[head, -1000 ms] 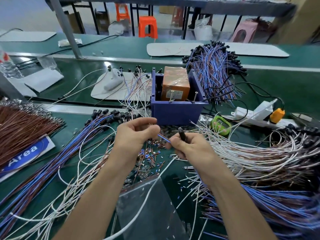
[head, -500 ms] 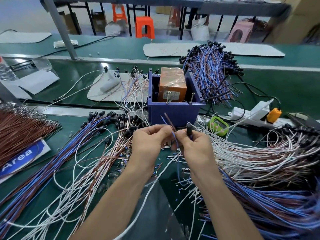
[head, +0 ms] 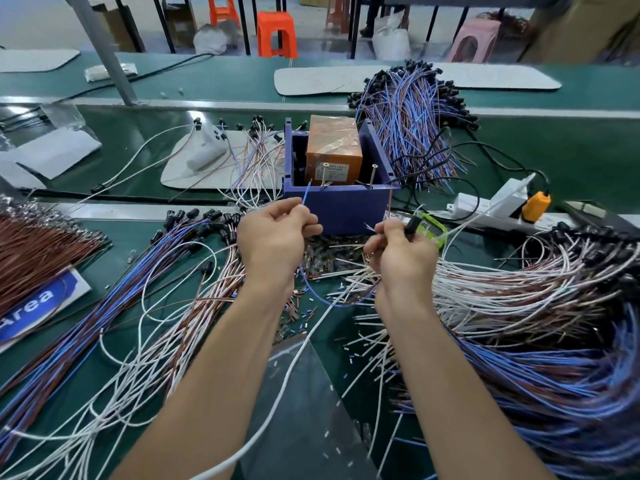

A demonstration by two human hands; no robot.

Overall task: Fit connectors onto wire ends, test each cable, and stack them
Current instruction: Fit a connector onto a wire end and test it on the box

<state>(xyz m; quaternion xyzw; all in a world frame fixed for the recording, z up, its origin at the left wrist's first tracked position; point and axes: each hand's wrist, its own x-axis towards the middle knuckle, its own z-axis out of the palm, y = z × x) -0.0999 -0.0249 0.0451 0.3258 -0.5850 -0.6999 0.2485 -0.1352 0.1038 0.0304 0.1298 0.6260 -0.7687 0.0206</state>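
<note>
Left hand [head: 277, 237] pinches a blue wire [head: 306, 195], whose tip stands up just in front of the blue bin [head: 346, 209]. Right hand [head: 403, 252] grips a black connector [head: 413, 223] and a thin brown wire [head: 390, 202] at the bin's front-right corner. The blue wire sags in a loop between both hands. Loose terminals [head: 323, 261] lie scattered in front of the bin.

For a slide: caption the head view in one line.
Left hand pinches a blue wire; right hand grips a black connector.
</note>
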